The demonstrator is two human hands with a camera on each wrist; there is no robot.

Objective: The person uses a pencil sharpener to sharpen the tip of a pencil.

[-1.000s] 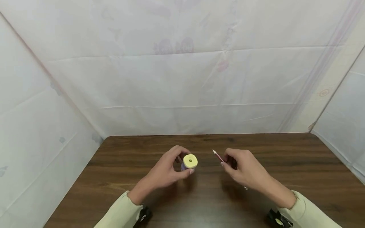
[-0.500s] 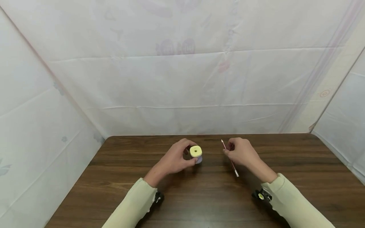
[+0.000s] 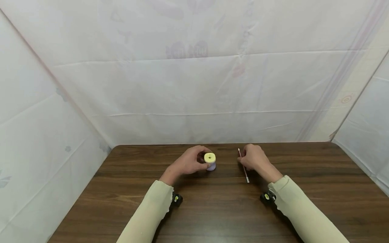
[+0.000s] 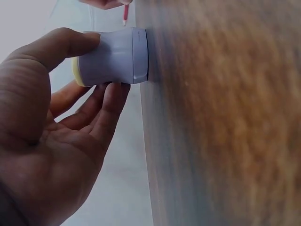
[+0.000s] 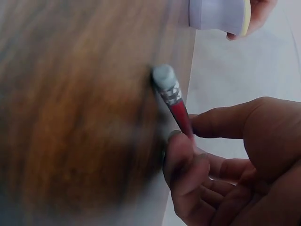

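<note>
Two hands work over a dark wood-grain desk [image 3: 304, 158], w/ white sheeting [image 3: 194, 84] hung behind and at both sides. Left hand [image 3: 189, 161] grasps a small lilac sharpener [image 3: 210, 162] w/ yellow top, thumb and fingers round its body; it stands upright on the desk, far centre. No way to tell what's inside it. Right hand [image 3: 253, 158] pinches a red pencil [image 3: 243, 165], just right of the sharpener, eraser end down on the desk, tip tilted away.

Matt plastic sharpener [image 4: 113, 56]; wood-grain table [image 3: 304, 189], slight sheen; pencil [image 5: 176, 101] w/ metal ferrule, rubber tip.
</note>
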